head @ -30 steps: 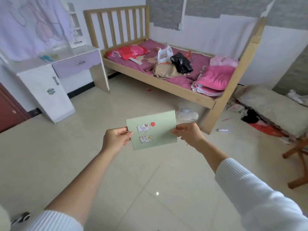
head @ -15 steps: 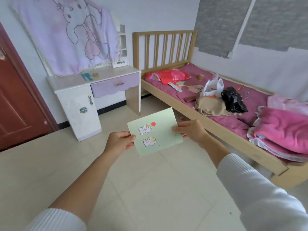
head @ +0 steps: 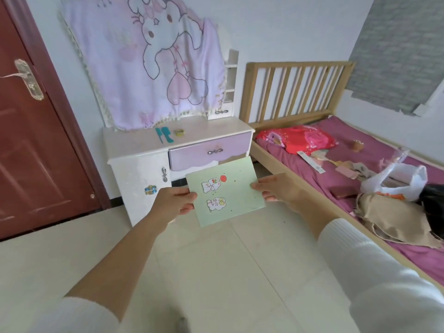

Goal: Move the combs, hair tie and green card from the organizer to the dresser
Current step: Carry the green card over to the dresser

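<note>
A pale green card [head: 236, 191] with cartoon stickers and a red dot is held out in front of me over the floor. My left hand [head: 174, 204] pinches its left edge and my right hand [head: 276, 188] grips its right edge. Behind the card stands the white dresser [head: 134, 146] with a purple drawer. On its top lie two teal combs [head: 164, 134] side by side and, just to their right, a yellowish hair tie [head: 179, 132]. The organizer is out of sight.
A dark red door [head: 36, 140] is to the left of the dresser. A wooden bed [head: 298, 92] with a purple mattress, a red pillow [head: 298, 138], a white plastic bag [head: 396, 181] and clothes fills the right side. A cartoon cloth [head: 149, 61] hangs above the dresser. Pale tile floor lies below.
The view has swung left and moved closer to the dresser, which now sits directly behind the card. Both hands keep the same hold on the card.
</note>
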`<action>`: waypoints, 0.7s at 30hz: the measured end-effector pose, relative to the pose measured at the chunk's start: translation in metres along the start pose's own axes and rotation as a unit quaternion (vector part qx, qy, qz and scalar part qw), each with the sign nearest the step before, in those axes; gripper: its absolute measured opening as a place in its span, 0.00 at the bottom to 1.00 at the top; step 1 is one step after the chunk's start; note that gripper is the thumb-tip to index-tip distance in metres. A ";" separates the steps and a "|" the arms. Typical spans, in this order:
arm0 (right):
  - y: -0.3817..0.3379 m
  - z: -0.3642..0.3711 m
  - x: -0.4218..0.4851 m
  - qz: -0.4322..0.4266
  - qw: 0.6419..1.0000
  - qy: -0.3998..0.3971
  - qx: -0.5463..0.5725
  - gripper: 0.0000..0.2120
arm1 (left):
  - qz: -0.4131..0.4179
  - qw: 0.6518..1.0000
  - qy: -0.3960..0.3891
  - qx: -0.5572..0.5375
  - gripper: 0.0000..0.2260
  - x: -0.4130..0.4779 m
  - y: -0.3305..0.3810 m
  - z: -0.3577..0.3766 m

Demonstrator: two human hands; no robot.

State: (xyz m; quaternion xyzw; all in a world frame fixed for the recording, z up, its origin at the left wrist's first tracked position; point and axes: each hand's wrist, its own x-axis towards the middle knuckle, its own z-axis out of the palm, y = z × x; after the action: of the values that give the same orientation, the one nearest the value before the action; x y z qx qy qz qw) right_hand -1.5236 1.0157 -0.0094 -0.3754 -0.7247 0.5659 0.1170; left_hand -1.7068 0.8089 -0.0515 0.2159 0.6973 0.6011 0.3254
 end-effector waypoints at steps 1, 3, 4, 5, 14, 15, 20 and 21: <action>-0.012 0.007 0.029 0.004 1.000 0.000 0.013 0.16 | -0.006 1.000 -0.001 0.001 0.06 0.030 0.006 -0.010; -0.036 0.019 0.087 0.017 0.999 0.005 0.041 0.17 | -0.021 1.000 -0.001 -0.007 0.04 0.088 0.021 -0.029; -0.048 0.022 0.116 0.020 0.998 0.006 0.055 0.17 | -0.026 1.000 -0.002 -0.013 0.03 0.117 0.029 -0.036; -0.060 0.026 0.145 0.020 0.997 0.007 0.071 0.17 | -0.029 0.999 -0.002 -0.013 0.03 0.144 0.038 -0.042; -0.110 0.041 0.360 0.044 0.976 0.025 0.213 0.11 | -0.072 0.990 0.078 -0.098 0.06 0.356 0.068 -0.059; -0.110 0.043 0.384 0.051 0.972 0.029 0.228 0.09 | -0.084 0.984 0.092 -0.130 0.05 0.379 0.068 -0.058; -0.110 0.061 0.516 0.072 0.960 0.026 0.270 0.02 | -0.124 0.952 0.119 -0.253 0.06 0.505 0.067 -0.037; -0.112 0.065 0.544 0.069 0.963 0.017 0.260 0.04 | -0.127 0.949 0.124 -0.262 0.06 0.534 0.067 -0.032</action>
State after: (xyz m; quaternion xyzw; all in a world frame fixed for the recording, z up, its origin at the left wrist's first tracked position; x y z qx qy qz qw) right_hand -1.9840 1.3278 -0.0685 -0.3909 -0.5227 0.7351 0.1834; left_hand -2.1069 1.1681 -0.0872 -0.0437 0.5722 0.7379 0.3552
